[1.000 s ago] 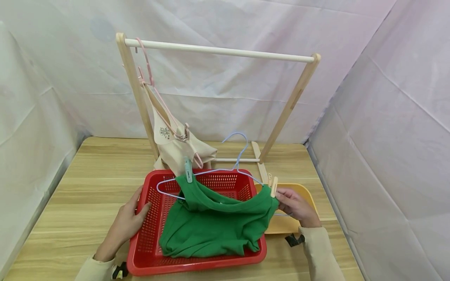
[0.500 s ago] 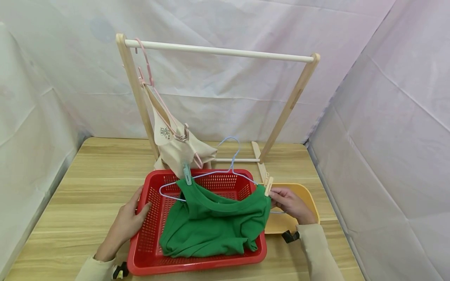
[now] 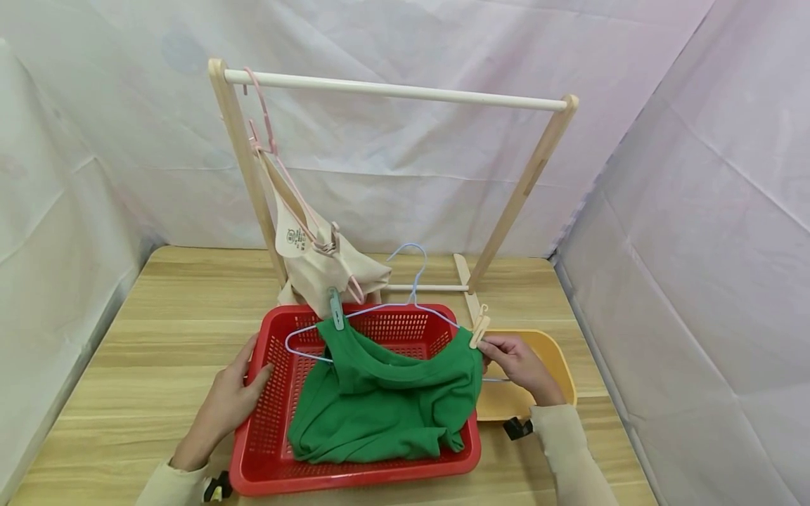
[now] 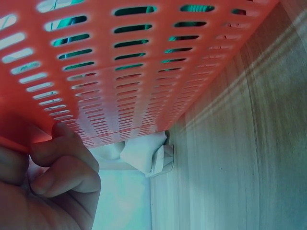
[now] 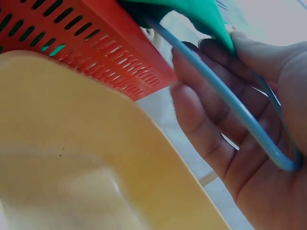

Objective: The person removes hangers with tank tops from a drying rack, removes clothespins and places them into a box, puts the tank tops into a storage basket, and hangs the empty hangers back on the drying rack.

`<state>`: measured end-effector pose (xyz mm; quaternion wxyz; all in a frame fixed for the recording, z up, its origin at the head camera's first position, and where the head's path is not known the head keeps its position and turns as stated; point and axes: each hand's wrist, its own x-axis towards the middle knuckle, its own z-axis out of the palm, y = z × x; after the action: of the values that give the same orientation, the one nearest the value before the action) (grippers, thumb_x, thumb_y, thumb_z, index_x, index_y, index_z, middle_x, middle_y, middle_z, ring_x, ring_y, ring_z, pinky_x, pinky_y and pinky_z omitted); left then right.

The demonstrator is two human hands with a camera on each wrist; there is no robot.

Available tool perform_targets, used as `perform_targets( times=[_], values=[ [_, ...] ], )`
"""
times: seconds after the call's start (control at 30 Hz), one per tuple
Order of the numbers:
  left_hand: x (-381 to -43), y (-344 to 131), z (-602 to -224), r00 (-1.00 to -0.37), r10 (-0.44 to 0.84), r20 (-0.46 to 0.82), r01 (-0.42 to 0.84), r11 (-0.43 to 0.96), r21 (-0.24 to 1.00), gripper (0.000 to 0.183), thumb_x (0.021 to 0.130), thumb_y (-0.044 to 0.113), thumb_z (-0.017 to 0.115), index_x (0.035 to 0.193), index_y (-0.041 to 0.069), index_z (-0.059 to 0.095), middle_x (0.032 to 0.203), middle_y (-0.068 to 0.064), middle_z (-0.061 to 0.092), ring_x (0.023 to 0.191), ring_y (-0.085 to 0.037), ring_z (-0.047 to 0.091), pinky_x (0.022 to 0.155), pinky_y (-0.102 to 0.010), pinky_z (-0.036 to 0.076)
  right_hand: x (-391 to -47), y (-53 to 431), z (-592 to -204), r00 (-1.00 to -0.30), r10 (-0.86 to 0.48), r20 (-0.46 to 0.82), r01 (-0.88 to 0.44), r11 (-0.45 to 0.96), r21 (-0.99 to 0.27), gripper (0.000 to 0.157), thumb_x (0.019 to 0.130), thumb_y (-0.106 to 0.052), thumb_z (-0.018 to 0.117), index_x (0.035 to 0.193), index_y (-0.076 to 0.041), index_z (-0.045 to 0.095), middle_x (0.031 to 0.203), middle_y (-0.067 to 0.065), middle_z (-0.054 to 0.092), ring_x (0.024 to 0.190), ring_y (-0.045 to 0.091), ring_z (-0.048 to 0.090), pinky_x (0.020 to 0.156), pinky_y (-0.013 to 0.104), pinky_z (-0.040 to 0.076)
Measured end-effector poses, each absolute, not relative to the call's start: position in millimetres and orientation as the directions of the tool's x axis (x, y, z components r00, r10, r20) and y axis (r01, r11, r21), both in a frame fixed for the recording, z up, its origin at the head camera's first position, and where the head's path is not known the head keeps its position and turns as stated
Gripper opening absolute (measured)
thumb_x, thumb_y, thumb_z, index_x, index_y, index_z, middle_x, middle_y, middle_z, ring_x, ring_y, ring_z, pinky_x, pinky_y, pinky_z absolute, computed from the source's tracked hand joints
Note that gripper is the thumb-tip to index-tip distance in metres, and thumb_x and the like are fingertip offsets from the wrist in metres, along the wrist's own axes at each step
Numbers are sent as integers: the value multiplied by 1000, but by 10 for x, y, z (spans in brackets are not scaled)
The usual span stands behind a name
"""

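In the head view, the right hand (image 3: 522, 362) pinches the shoulder of a green garment (image 3: 392, 400) (just beside a cream peg (image 3: 479, 333)); the garment, on a blue hanger (image 3: 414, 295), lies mostly within a red basket (image 3: 354, 483), whose left side the left hand (image 3: 234, 397) grips. The left wrist view shows that hand's fingers (image 4: 69, 175) curled at the basket. In the right wrist view, the hanger's end crosses the palm.

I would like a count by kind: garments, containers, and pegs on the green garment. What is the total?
Garments: 2 (green garment, beige garment)
Containers: 2 (red basket, yellow tray)
Pegs: 2 (teal peg, cream peg)
Total: 6
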<state>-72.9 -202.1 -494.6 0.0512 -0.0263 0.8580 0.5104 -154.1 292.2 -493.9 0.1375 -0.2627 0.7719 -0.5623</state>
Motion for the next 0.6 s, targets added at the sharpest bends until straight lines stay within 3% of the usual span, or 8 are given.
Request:
perform_targets(
  times=[0.17, 0.43, 0.6],
  values=[
    [-730, -2024, -4939, -994, 10, -111, -92, 488, 868, 66, 102, 12, 54, 158, 13, 19, 111, -31, 62, 66, -22, 70, 49, -31, 56, -1552, 2885, -4944, -818, -562, 124, -306, 241, -921, 31, 103, 5, 43, 78, -5, 60, 64, 18, 54, 59, 29, 53, 57, 33, 49],
    [-746, -2056, -4886, -994, 72, -83, -28, 568, 823, 68, 101, 13, 57, 157, 8, 20, 103, -25, 64, 60, -15, 67, 46, -26, 54, -1492, 2782, -4760, -833, -541, 113, -312, 291, -905, 30, 102, 5, 46, 75, 0, 59, 63, 23, 54, 57, 31, 52, 54, 29, 47],
    [-765, -2087, -4758, -985, 126, -115, -13, 616, 788, 68, 100, 18, 60, 155, 3, 21, 99, -21, 63, 59, -12, 66, 45, -25, 53, -1482, 2744, -4671, -833, -541, 113, -315, 296, -902, 29, 102, 4, 47, 76, -2, 60, 64, 23, 55, 56, 18, 52, 53, 30, 45]
  ],
)
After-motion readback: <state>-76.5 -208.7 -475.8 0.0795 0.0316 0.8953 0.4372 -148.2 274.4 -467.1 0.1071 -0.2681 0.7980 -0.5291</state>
